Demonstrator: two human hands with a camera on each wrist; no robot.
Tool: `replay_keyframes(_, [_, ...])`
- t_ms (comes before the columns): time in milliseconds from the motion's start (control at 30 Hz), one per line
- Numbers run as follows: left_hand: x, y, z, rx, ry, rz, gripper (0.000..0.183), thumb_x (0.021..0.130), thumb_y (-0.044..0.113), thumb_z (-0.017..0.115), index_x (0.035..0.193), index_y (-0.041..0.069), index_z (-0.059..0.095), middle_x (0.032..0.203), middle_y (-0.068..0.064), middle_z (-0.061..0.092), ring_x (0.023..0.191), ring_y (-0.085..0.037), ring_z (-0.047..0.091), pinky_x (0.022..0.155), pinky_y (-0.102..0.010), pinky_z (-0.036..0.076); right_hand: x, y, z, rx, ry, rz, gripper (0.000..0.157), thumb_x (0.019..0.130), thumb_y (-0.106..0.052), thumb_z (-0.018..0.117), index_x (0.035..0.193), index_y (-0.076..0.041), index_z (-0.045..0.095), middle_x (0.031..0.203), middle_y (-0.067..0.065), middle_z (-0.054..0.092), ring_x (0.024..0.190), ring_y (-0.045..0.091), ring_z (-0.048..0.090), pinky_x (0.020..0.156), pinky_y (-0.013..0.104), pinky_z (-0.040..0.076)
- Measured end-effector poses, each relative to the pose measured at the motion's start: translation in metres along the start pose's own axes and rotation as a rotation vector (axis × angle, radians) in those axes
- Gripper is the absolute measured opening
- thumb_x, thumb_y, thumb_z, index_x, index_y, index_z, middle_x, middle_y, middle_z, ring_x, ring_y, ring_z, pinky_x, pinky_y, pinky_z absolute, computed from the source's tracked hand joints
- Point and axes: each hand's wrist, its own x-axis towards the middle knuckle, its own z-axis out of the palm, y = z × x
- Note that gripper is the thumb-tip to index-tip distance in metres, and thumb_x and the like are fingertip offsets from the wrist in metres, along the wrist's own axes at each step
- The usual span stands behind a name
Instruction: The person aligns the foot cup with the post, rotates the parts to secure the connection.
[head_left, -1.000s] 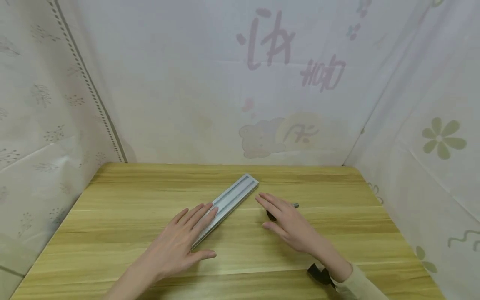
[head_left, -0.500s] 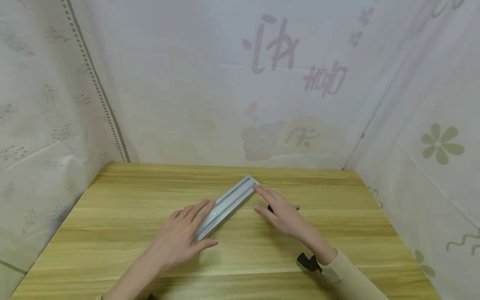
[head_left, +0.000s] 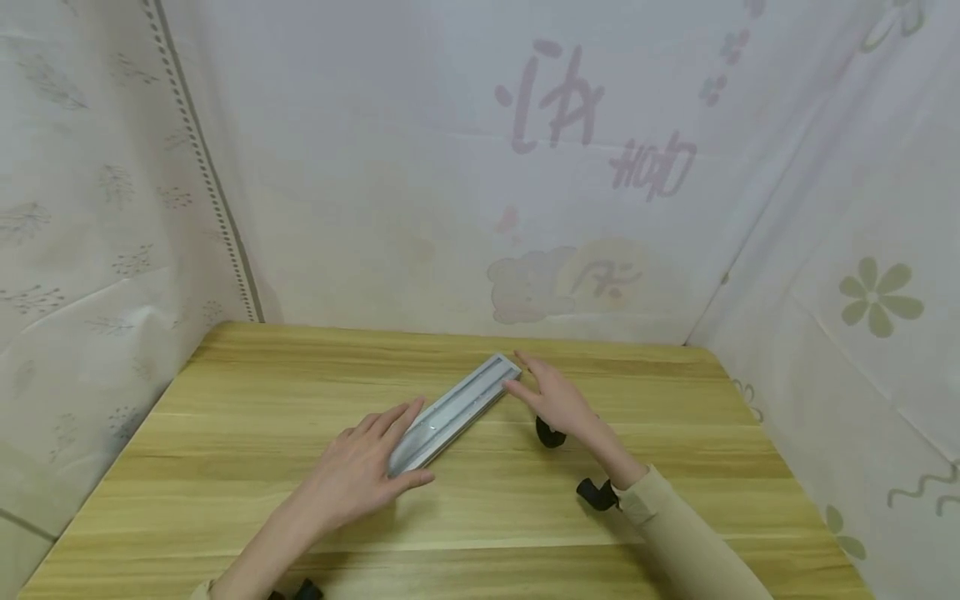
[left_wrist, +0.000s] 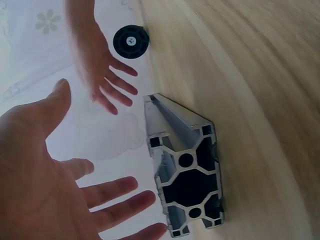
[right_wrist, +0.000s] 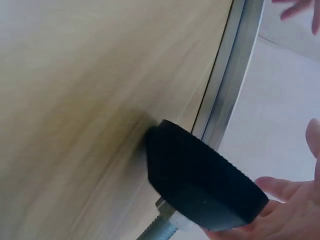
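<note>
A silver aluminium extrusion lies diagonally on the wooden table, its slotted face up. The left wrist view shows its hollow end. My left hand is over the near end, fingers straight and thumb spread; the fingertips are close to its upper edge in the left wrist view. My right hand is at the far end, fingers extended and thumb apart, holding nothing. Below the right hand, a black levelling foot lies tilted on its side. Its threaded stud shows in the right wrist view.
The wooden table has pale patterned cloth behind it and on both sides. A black wrist-worn device juts out beside the right sleeve. Another black device shows by the left forearm.
My right hand has moved forward and left, from over the levelling foot to the extrusion's far end, uncovering the foot's round base. My left hand has shifted slightly, staying over the near end.
</note>
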Motion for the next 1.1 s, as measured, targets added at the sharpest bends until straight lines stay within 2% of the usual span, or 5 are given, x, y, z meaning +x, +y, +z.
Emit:
replay_keyframes(267, [0.002, -0.006, 0.003, -0.016, -0.054, -0.058, 0.094, 0.088, 0.067, 0.065, 0.162, 0.019, 0.032, 0.143, -0.016, 0.061, 0.125, -0.037, 0.062, 0.086, -0.058, 0.056, 0.020, 0.004, 0.000, 0.079, -0.085, 0.063, 0.087, 0.100, -0.060, 0.052, 0.163, -0.007, 0.023, 0.159, 0.024, 0.043, 0.142, 0.041, 0.049, 0.114, 0.059, 0.042])
replay_keyframes(567, [0.007, -0.011, 0.008, 0.014, -0.100, -0.098, 0.104, 0.081, 0.069, 0.071, 0.159, 0.011, 0.036, 0.132, -0.016, 0.065, 0.105, -0.027, 0.064, 0.070, -0.045, 0.055, 0.030, 0.006, 0.005, 0.086, -0.140, 0.097, 0.089, 0.100, -0.054, 0.058, 0.160, 0.003, 0.025, 0.156, 0.027, 0.045, 0.135, 0.040, 0.055, 0.110, 0.055, 0.047])
replay_keyframes(800, [0.010, -0.013, 0.014, 0.006, -0.137, -0.130, 0.106, 0.076, 0.066, 0.078, 0.153, 0.003, 0.042, 0.129, -0.019, 0.065, 0.106, -0.028, 0.063, 0.068, -0.044, 0.055, 0.035, 0.007, 0.007, 0.070, -0.169, 0.091, 0.061, 0.099, -0.052, 0.061, 0.130, 0.000, 0.055, 0.123, 0.018, 0.064, 0.110, 0.030, 0.062, 0.091, 0.047, 0.053])
replay_keyframes(967, [0.011, -0.013, 0.017, 0.017, -0.139, -0.120, 0.097, 0.073, 0.056, 0.085, 0.145, 0.001, 0.051, 0.131, -0.021, 0.064, 0.109, -0.031, 0.064, 0.075, -0.048, 0.058, 0.039, 0.007, 0.007, 0.057, -0.169, 0.085, 0.050, 0.097, -0.048, 0.065, 0.118, -0.003, 0.060, 0.103, 0.012, 0.063, 0.092, 0.022, 0.058, 0.077, 0.037, 0.048])
replay_keyframes(1100, [0.013, -0.009, 0.019, 0.006, -0.140, -0.121, 0.087, 0.071, 0.050, 0.088, 0.135, 0.000, 0.057, 0.121, -0.017, 0.066, 0.100, -0.026, 0.063, 0.073, -0.044, 0.058, 0.041, 0.008, 0.007, 0.079, -0.175, 0.092, 0.048, 0.095, -0.043, 0.070, 0.121, -0.003, 0.062, 0.096, 0.008, 0.060, 0.084, 0.018, 0.054, 0.071, 0.031, 0.044])
